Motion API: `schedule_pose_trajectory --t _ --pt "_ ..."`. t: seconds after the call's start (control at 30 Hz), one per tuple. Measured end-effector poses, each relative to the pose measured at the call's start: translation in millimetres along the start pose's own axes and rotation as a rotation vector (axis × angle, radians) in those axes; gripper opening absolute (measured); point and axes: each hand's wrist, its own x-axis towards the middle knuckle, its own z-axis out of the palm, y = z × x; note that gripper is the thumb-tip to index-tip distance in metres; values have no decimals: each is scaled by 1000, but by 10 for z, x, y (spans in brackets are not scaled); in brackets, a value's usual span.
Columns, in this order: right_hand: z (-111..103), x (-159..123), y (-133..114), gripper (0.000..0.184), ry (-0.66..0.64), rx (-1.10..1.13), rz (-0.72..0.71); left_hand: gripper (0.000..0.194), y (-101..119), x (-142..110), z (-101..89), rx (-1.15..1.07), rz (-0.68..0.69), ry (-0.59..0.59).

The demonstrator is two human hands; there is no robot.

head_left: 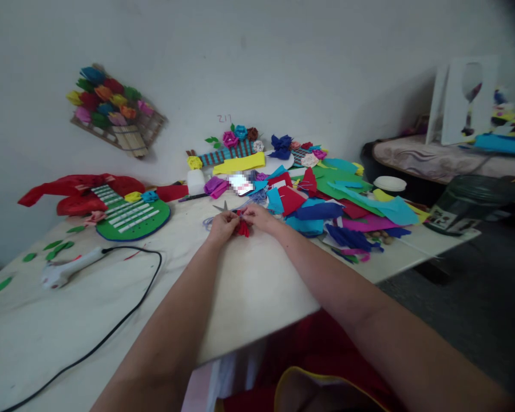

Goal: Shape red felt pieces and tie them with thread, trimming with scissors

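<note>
Over the middle of the table, my left hand (224,225) and my right hand (256,217) are close together. Both have their fingers closed on a small gathered piece of red paper (243,230), whose loose end hangs down between them. Fingers cover its upper part. Just behind my left hand the blades of a pair of scissors (220,206) stick out. A tangle of pale thread or thin wire (257,197) lies behind my right hand.
Coloured paper sheets (321,212) are heaped on the right, near a dark glass jar (455,206). At left lie a white glue gun (75,268) with a black cord (150,280) and a green guitar-shaped craft (133,220). Paper flowers (240,134) stand against the wall.
</note>
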Motion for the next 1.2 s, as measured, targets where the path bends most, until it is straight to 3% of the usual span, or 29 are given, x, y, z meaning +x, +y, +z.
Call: schedule_pose_trajectory --t 0.17,0.43,0.73,0.9,1.03,1.2 --pt "-51 -33 -92 15 -105 118 89 11 24 -16 5 -26 -16 -22" --pt "-15 -44 -79 18 -5 125 47 15 32 -18 -2 -25 -15 -38" --pt "24 -33 -17 15 66 -25 11 21 -44 37 -14 -54 -22 -50" --pt "2 -28 1 29 41 -130 -154 20 -45 29 -26 -71 -2 -66" --pt "-10 -27 -54 26 48 -162 -232 14 -40 26 -26 -67 -4 -61" --pt "0 -49 -114 16 80 -127 -173 12 -26 30 -15 -41 -29 -48"
